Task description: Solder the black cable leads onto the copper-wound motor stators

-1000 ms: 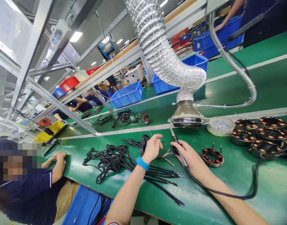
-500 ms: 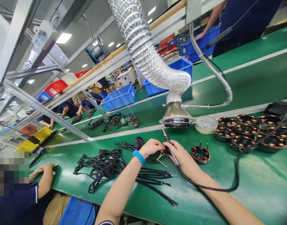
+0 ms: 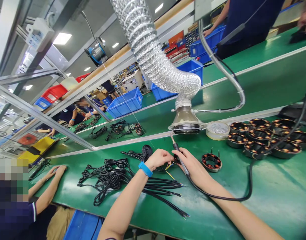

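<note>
While the soldering iron (image 3: pixel 182 161) is held in the right hand (image 3: pixel 194 166), above the bench (image 3: pixel 272 190) near its far edge, we judge it light and stiff, best gripped by its handle (image 3: pixel 185 167); whether the left hand (image 3: pixel 158 158) pinches wires (image 3: pixel 170 175), we cannot tell.

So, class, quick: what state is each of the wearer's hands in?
Left hand: pinched closed; whether it holds anything cannot be told.
Right hand: closed, holding a soldering iron.

bright ceiling panel (image 3: pixel 62 38), tabletop (image 3: pixel 270 193) glare
</note>
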{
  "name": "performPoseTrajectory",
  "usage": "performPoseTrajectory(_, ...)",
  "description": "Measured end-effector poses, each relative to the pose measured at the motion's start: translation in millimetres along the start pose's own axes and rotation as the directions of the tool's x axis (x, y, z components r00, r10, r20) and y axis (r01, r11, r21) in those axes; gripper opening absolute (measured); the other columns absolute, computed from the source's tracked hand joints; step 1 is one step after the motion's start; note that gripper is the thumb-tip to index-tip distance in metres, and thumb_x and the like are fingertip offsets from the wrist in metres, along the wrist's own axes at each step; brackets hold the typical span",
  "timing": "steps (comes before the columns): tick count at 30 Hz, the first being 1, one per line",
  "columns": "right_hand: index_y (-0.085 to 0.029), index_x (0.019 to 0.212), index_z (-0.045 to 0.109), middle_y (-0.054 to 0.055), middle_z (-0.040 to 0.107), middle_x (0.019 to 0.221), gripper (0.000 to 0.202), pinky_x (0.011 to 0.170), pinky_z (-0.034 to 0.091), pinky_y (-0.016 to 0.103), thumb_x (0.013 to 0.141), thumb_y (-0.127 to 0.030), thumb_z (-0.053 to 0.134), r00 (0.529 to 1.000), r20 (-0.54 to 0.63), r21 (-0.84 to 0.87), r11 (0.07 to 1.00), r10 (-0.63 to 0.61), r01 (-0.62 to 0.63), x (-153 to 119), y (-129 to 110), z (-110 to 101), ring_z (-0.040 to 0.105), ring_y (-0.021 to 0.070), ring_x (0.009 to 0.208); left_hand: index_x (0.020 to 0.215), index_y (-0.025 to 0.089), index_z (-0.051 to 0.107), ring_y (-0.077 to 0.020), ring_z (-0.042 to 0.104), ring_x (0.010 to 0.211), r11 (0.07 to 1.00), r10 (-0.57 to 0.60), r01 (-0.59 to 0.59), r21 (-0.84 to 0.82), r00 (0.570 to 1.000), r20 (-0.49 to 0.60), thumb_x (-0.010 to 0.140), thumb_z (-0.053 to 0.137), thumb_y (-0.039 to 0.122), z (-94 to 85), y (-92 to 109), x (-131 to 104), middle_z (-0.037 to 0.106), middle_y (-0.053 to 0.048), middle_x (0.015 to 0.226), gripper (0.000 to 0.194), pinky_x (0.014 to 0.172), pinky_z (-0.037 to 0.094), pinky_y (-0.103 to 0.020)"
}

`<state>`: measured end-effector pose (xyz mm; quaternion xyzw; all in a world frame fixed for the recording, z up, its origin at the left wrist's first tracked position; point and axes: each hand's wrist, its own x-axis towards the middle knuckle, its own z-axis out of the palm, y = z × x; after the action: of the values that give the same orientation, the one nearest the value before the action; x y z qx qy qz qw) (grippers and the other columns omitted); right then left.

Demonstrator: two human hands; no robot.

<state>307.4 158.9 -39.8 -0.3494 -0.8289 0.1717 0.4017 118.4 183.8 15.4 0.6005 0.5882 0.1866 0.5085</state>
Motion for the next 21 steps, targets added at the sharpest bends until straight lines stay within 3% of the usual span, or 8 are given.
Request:
performPoseTrajectory(8, -0.024, 0.138, 0.041, 0.013, 0.046, 0.13, 0.049, 0.095, 0.052, 0.04, 0.091, -0.008, 0.04, 1.0, -0.002, 0.015, 1.0, 0.006, -0.006, 0.5, -0.8, -0.9, 0.053, 0.0243, 0.118, 0.06, 0.013, 0.063, -0.0063, 0.035, 0.049, 0.997, -0.066, 0.064, -0.043, 0.996, -0.053, 0.058, 0.082, 0.051, -0.7, -1.6, -5.4, 0.059, 0.0, 0.057, 0.043, 0.05, 0.022, -0.023)
performPoseTrajectory(15, -0.023, 0.138, 0.04, 0.013, 0.044, 0.131, 0.049, 0.096, 0.05, 0.039, 0.092, -0.007, 0.04, 1.0, 0.011, -0.009, 1.0, 0.019, -0.019, -0.1, 0.8, 0.9, 0.051, 0.0239, 0.119, 0.062, 0.012, 0.063, -0.0076, 0.036, 0.052, 0.997, 0.01, -0.007, 0.077, 0.999, -0.036, 0.074, 0.068, 0.051, 4.6, -4.5, -2.2, 0.05, 0.004, 0.053, 0.04, 0.052, 0.023, -0.025)
performPoseTrajectory(21, -0.023, 0.139, 0.038, 0.013, 0.043, 0.132, 0.047, 0.096, 0.05, 0.039, 0.094, -0.009, 0.039, 1.0, 0.023, -0.002, 1.0, 0.01, -0.01, 0.0, 0.5, 0.4, 0.051, 0.024, 0.118, 0.056, 0.013, 0.057, -0.0063, 0.03, 0.048, 0.997, -0.047, 0.05, 0.051, 0.997, -0.063, 0.07, 0.072, 0.044, 11.7, -1.8, -0.7, 0.043, 0.006, 0.048, 0.036, 0.05, 0.02, -0.025)
